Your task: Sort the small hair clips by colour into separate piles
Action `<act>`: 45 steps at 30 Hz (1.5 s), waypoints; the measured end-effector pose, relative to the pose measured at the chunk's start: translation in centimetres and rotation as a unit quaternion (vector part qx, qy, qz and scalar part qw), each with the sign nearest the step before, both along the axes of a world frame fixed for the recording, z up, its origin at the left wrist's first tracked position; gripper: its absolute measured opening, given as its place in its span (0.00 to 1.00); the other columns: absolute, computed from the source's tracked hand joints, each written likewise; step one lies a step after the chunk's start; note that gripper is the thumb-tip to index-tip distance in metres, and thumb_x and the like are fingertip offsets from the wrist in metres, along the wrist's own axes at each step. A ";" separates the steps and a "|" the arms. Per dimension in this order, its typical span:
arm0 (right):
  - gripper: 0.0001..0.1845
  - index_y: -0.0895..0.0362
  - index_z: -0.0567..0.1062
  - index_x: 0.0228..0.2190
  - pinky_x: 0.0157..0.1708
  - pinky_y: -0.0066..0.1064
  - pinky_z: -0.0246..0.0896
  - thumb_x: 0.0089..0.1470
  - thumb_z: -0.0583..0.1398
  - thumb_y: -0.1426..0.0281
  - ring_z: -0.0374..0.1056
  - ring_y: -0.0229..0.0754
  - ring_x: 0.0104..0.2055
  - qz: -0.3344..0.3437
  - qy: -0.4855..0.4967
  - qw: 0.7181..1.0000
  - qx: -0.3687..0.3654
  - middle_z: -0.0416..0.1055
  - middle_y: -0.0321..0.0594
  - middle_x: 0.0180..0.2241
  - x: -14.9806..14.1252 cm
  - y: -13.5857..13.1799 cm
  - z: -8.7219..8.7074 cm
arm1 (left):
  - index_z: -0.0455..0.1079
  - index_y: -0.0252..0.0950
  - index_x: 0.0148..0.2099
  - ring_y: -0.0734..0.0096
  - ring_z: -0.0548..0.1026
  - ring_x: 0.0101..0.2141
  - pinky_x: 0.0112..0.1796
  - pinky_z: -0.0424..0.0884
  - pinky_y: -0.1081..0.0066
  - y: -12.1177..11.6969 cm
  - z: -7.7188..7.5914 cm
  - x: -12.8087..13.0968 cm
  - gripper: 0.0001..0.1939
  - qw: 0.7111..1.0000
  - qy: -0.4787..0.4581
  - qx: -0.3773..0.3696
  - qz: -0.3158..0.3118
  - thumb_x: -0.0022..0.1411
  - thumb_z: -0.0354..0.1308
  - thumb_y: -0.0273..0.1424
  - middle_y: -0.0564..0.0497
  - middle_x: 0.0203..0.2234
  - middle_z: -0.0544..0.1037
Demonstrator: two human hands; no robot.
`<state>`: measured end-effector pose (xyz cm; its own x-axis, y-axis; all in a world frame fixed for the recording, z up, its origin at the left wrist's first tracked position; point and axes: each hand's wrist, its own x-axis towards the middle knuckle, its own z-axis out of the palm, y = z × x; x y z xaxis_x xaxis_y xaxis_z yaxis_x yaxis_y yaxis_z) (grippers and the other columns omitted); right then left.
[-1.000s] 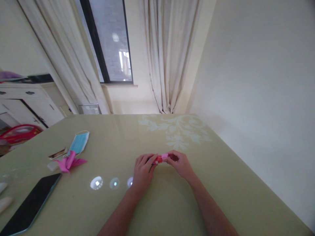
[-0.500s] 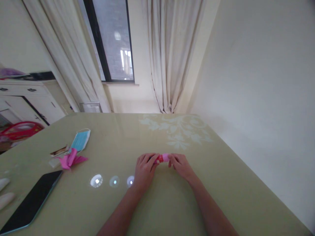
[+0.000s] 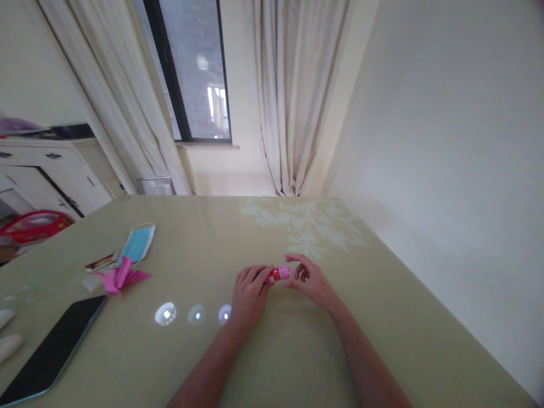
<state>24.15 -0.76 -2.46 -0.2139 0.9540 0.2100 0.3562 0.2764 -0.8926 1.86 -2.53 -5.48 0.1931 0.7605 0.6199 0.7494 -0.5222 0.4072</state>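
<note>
- Pink-and-red tube (image 3: pixel 279 273): to the right of the pink folded crane (image 3: pixel 121 276), well apart from it. Roughly crosswise, its pink end pointing farther from the crane. Whether its underside meets the table (image 3: pixel 382 317): cannot tell.
- Left hand (image 3: pixel 247 290): right of the crane, grasping the tube; fingers wrapped over the end nearer the crane and hiding much of it.
- Right hand (image 3: pixel 313 285): farther right of the crane than the tube. Loosened, thumb and forefinger spread apart about the pink end; other fingers curled. Fingertip contact with that end: cannot tell.
- Blue mask (image 3: pixel 138 243): just beyond the crane, its near end partly covered by it.
- Narrow brown strip (image 3: pixel 100 262): beyond the crane and a little left; details too small to read.
- Small translucent piece (image 3: pixel 90 282): just left of the crane.
- Black-screened device (image 3: pixel 53 348): nearer the wearer than the crane, slanting away to its left; far corner just beside it.
- Two pale rounded objects (image 3: pixel 9 344): well left of the crane, cut by the frame edge.
- White floral pattern (image 3: pixel 317 221): on the tabletop, far right of the crane and beyond it.
- Window (image 3: pixel 198 68): well beyond the crane, curtains (image 3: pixel 289 102) either side.
</note>
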 end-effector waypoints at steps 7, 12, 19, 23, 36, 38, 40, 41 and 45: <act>0.27 0.54 0.82 0.45 0.31 0.34 0.62 0.70 0.50 0.50 0.68 0.42 0.26 -0.050 -0.036 0.998 0.029 0.77 0.40 0.28 0.0 0.0 -0.5 | 0.76 0.43 0.59 0.57 0.77 0.49 0.51 0.73 0.57 -0.1 0.0 0.1 0.20 1.000 0.003 -0.004 -0.009 0.66 0.65 0.25 0.47 0.49 0.83; 0.37 0.50 0.72 0.61 0.28 0.32 0.63 0.53 0.71 0.52 0.64 0.37 0.27 -0.016 0.027 0.999 0.021 0.78 0.45 0.53 0.0 0.1 -0.4 | 0.76 0.43 0.60 0.57 0.77 0.49 0.51 0.73 0.57 0.0 -0.1 0.0 0.20 1.000 0.001 -0.009 -0.007 0.67 0.64 0.26 0.46 0.50 0.82; 0.20 0.55 0.82 0.45 0.26 0.30 0.56 0.60 0.66 0.54 0.61 0.37 0.25 -0.033 -0.019 0.999 0.015 0.80 0.41 0.35 -0.6 0.0 -0.2 | 0.75 0.43 0.61 0.57 0.77 0.49 0.50 0.73 0.57 -0.3 0.0 0.2 0.21 1.000 0.019 -0.015 -0.013 0.67 0.65 0.27 0.47 0.50 0.82; 0.20 0.56 0.82 0.41 0.29 0.31 0.60 0.61 0.64 0.52 0.67 0.40 0.28 -0.026 -0.011 1.000 0.002 0.79 0.41 0.32 -1.1 -0.3 0.0 | 0.75 0.41 0.60 0.58 0.77 0.48 0.49 0.73 0.58 -0.3 0.2 0.1 0.19 0.999 0.030 0.012 -0.011 0.68 0.64 0.28 0.46 0.49 0.83; 0.29 0.54 0.78 0.41 0.34 0.34 0.72 0.50 0.70 0.44 0.73 0.44 0.34 0.006 0.119 0.993 -0.021 0.79 0.40 0.35 -3.4 -0.2 -1.7 | 0.71 0.42 0.62 0.59 0.80 0.48 0.50 0.78 0.59 -0.6 0.1 0.7 0.19 0.998 -0.059 -0.032 -0.023 0.72 0.60 0.37 0.45 0.49 0.82; 0.29 0.54 0.78 0.41 0.35 0.36 0.73 0.50 0.71 0.45 0.75 0.46 0.36 -0.005 0.120 0.993 -0.017 0.80 0.42 0.37 -3.6 -0.1 -2.0 | 0.69 0.42 0.64 0.59 0.80 0.51 0.52 0.78 0.59 -0.6 -0.1 0.8 0.21 0.997 -0.060 -0.035 -0.035 0.72 0.60 0.37 0.45 0.51 0.81; 0.27 0.54 0.78 0.41 0.37 0.37 0.74 0.53 0.69 0.45 0.76 0.48 0.39 -0.039 0.114 0.993 0.002 0.80 0.45 0.39 -3.3 0.3 -2.0 | 0.67 0.41 0.66 0.58 0.78 0.54 0.54 0.77 0.58 -0.4 -0.3 0.9 0.24 0.997 -0.052 -0.035 -0.035 0.71 0.62 0.38 0.44 0.54 0.80; 0.27 0.55 0.77 0.42 0.37 0.38 0.74 0.55 0.68 0.45 0.77 0.49 0.40 -0.066 0.103 0.992 0.018 0.81 0.46 0.40 -2.8 0.5 -2.0 | 0.66 0.40 0.67 0.57 0.78 0.55 0.55 0.77 0.57 -0.4 -0.5 0.9 0.26 0.998 -0.047 -0.035 -0.031 0.70 0.62 0.38 0.43 0.56 0.79; 0.30 0.57 0.78 0.44 0.35 0.39 0.72 0.55 0.66 0.44 0.75 0.51 0.40 -0.231 0.026 0.965 0.121 0.80 0.50 0.40 1.2 1.7 -1.8 | 0.65 0.39 0.67 0.57 0.77 0.56 0.56 0.76 0.54 -0.1 -0.9 1.3 0.23 0.998 -0.037 -0.049 -0.017 0.74 0.57 0.37 0.42 0.57 0.78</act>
<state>25.32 0.93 -4.28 0.2387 0.8669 0.4376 0.4474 0.3018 -0.8419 3.15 -2.59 -6.34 0.1756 0.8119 0.5568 0.6978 -0.5016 0.5113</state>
